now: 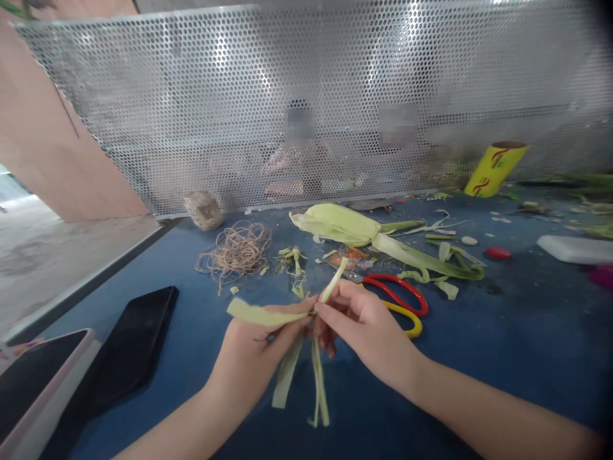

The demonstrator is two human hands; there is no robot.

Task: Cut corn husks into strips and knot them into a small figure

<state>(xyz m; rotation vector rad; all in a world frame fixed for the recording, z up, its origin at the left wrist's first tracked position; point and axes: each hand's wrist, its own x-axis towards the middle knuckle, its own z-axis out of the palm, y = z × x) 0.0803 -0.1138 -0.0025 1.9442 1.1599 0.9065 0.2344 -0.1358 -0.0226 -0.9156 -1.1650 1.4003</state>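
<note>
Both hands meet in the middle over the blue table (393, 409), pinching pale green corn husk strips (268, 314) where they cross. My left hand (261, 348) is closed on the strips from the left; one flat strip lies across its back. My right hand (361, 319) is closed on the same crossing, with a short strip end sticking up past its fingertips. Other strip ends hang below the fingers. Exactly how the strips are joined is hidden by the fingertips. Scissors (400, 294) with one red and one yellow handle lie just beyond my right hand.
Behind lies a husk-wrapped bundle (340, 223). Tangled twine (237, 249) and a stone-like block (204, 210) sit left. Two phones (138, 332) (43, 377) lie near left. A yellow tube (495, 169) leans by the perforated metal screen (191, 96); people show blurred behind it.
</note>
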